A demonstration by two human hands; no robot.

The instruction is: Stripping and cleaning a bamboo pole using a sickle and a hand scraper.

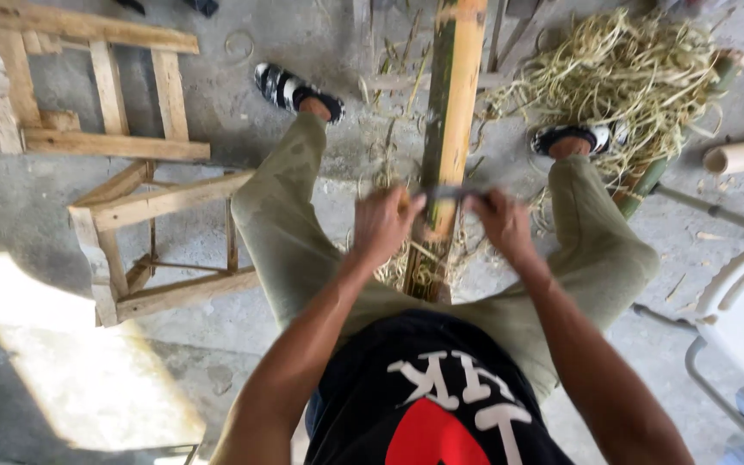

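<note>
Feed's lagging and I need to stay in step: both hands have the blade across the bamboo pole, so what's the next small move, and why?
Probably draw the blade toward the body along the bamboo pole. The left hand and right hand grip its two ends, the pole runs between the knees, and shavings lie heaped by the feet.

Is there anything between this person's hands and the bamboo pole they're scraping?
Only the tool itself. Both the left hand and the right hand grip the ends of a dark blade laid across the bamboo pole. Nothing else visible blocks them; loose shavings lie off to the side.
</note>
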